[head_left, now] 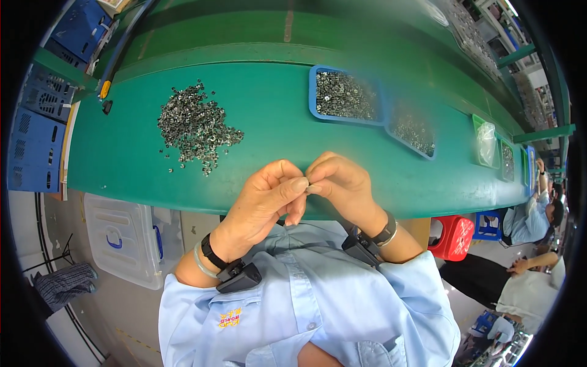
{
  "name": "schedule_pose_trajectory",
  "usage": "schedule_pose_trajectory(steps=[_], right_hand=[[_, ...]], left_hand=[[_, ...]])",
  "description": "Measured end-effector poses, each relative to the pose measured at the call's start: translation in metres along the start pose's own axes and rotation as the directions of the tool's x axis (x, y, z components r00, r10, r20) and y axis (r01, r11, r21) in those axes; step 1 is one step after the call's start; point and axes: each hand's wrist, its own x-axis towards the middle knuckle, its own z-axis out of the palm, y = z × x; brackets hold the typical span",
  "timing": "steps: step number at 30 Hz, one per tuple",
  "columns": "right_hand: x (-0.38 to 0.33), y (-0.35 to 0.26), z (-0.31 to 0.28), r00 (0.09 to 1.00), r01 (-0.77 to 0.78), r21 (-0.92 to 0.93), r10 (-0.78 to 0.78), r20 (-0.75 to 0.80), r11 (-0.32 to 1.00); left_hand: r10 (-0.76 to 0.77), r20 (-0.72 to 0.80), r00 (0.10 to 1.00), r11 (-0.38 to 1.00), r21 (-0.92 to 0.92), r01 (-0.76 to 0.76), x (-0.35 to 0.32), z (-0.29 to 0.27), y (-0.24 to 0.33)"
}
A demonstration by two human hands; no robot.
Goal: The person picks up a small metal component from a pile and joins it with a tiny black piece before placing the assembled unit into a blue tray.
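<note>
My left hand (269, 192) and my right hand (342, 183) meet fingertip to fingertip above the near edge of the green table (263, 92). Thumb and forefinger of each are pinched together at one spot. Whatever sits between them is tiny and mostly covered by the fingertips, so its kind does not show. Left of my hands lies a loose pile of small shiny metal parts (199, 125). Beyond them to the right stands a blue tray (313, 92) holding many small metal pieces. A second blue tray (422, 155) with similar pieces is blurred.
Farther right are a green tray (477, 125) with a clear bag and more trays. A red stool (455, 237) is by the table's right side. At left are blue crates (33, 150) and a clear lidded box (122, 244). Other people (531, 220) are at the right.
</note>
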Motion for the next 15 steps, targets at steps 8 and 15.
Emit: schedule_pose_trajectory(steps=[8,15], right_hand=[[0.059,-0.006,-0.047,0.943,-0.224,-0.323,0.121,-0.309,0.919],[0.08,0.025,-0.061,0.982,0.094,-0.949,-0.183,0.039,0.302]], left_hand=[[0.249,-0.313,0.917,0.95,-0.105,-0.293,-0.023,-0.048,0.033],[0.245,-0.426,0.871,0.943,-0.104,-0.316,-0.045,-0.08,0.023]])
